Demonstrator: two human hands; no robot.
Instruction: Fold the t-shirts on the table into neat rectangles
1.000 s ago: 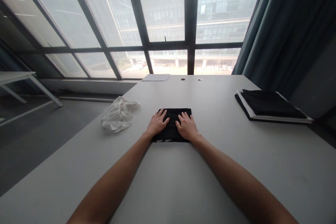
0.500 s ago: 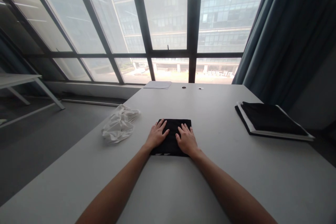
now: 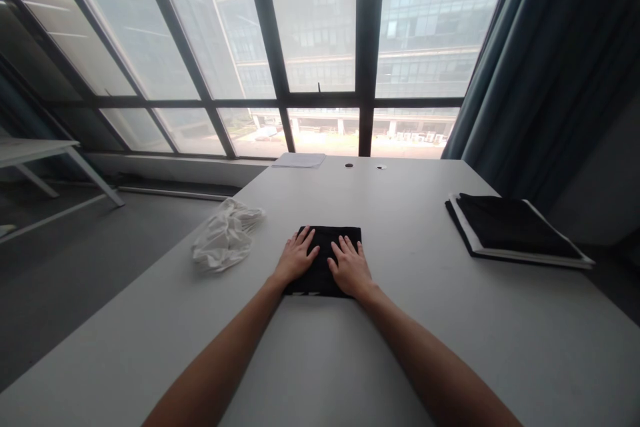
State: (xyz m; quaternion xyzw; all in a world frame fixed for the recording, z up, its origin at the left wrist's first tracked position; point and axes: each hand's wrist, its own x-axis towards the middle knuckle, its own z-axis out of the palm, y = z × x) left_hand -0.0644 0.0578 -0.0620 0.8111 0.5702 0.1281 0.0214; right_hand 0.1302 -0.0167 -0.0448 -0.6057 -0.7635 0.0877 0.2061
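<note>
A small black folded cloth [image 3: 325,243] lies flat in the middle of the grey table [image 3: 400,320]. My left hand [image 3: 296,257] rests palm down on its left half, fingers spread. On the right half my right hand [image 3: 350,265] lies flat the same way, fingers stretched toward the window. Both hands press on the cloth and hold nothing. A bit of white print shows at the cloth's near edge between my wrists.
A crumpled white garment [image 3: 224,237] lies near the table's left edge. A stack of folded black and white cloths [image 3: 510,227] sits at the right side. A sheet of paper [image 3: 299,160] and two cable holes are at the far edge, below the window. Curtain hangs at right.
The view tipped up slightly after the first frame. My right hand has slid a little leftward on the cloth; the left hand has stayed in place.
</note>
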